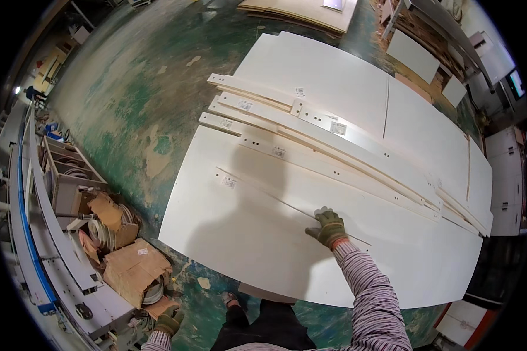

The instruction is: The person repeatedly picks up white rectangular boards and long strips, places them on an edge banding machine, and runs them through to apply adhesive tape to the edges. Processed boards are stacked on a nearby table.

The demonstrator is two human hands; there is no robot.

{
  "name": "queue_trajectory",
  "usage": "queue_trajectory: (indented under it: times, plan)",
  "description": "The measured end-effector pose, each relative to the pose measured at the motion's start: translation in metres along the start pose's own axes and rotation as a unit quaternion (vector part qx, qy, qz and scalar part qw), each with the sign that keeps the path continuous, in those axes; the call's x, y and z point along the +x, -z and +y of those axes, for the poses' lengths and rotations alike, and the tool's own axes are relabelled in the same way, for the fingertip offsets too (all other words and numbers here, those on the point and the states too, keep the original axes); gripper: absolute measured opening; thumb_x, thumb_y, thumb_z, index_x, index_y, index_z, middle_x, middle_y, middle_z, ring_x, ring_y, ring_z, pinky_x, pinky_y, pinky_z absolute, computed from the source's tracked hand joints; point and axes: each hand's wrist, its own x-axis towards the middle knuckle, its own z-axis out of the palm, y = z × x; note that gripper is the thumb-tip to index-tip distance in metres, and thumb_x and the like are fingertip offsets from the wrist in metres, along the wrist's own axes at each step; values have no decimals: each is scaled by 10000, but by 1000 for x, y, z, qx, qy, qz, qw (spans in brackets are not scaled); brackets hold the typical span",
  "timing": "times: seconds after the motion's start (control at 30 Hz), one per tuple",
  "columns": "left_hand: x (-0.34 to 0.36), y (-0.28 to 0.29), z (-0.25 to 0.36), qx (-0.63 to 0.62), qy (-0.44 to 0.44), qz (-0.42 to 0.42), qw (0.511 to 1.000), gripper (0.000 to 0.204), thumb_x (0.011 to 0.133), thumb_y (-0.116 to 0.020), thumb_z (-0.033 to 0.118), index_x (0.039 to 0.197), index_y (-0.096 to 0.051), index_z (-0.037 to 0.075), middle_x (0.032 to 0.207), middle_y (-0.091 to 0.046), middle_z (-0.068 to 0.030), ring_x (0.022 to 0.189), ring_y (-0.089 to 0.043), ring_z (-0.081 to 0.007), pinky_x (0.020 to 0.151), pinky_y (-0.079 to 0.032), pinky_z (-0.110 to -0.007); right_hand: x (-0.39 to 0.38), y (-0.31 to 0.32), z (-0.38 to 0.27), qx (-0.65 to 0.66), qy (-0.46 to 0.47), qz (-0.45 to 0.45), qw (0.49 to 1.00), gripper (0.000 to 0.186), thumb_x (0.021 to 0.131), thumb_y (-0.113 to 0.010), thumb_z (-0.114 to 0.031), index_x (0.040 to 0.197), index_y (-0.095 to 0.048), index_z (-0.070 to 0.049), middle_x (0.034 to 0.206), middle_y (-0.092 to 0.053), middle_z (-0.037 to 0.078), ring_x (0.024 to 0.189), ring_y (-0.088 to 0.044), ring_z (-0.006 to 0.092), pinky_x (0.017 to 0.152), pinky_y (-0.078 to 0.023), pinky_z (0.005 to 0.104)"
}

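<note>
Your gloved right hand is resting splayed on the near white panel, grasping nothing, perhaps steadying your lean; drilled strips are lying beyond, probably grouped for reach; your left hand is hanging near left, its grip unclear; stained green floor is surrounding everything.

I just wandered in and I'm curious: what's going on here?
A person's olive-green-gloved right hand is spread over a large, flat white panel; whether it presses down is hard to tell. Several long, narrow white strips with small dark dots lie beyond that hand. The similarly gloved left hand hangs low near a torn brown cardboard box.
</note>
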Motion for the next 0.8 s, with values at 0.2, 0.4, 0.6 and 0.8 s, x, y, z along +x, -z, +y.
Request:
queue_trajectory:
  times: [0.2, 0.4, 0.6, 0.8]
  plan:
    - [27, -15, -3, -49, -93, 33, 994, 599, 992, -584, 370, 1480, -484, 37, 1195, -672, -191, 982, -642, -288, 859, -529, -468, 94, 89, 36, -13, -119, 211, 970, 884, 898, -643, -568, 1593, -317, -129, 1621, -342, 140, 1488, -315, 351, 1199, -290, 475]
    - [30, -16, 18, -44, -53, -1, 998, 620, 986, -597, 380, 1486, -483, 32, 1175, -658, -204, 954, -632, -279, 838, -522, -452, 123, 130, 42, -171, -167, 159, 958, 841, 862, -708, -460, 1558, -362, -140, 1553, -423, 103, 1409, -423, 317, 1103, -409, 520]
    - [32, -13, 38, -20, -31, -11, 999, 599, 975, -609, 362, 1472, -506, 46, 1215, -660, -212, 990, -643, -292, 872, -540, -450, 126, 147, 61, -181, -212, 111, 954, 694, 801, -777, -404, 1418, -508, -233, 1394, -552, 70, 1297, -532, 275, 1008, -485, 495]
    - [38, -8, 39, -30, -79, 2, 996, 580, 973, -614, 352, 1455, -523, 42, 1302, -639, -224, 1054, -648, -319, 906, -549, -464, 118, 158, 55, -188, -191, 68, 961, 698, 825, -750, -420, 1431, -499, -181, 1375, -562, 80, 1276, -549, 293, 998, -478, 492]
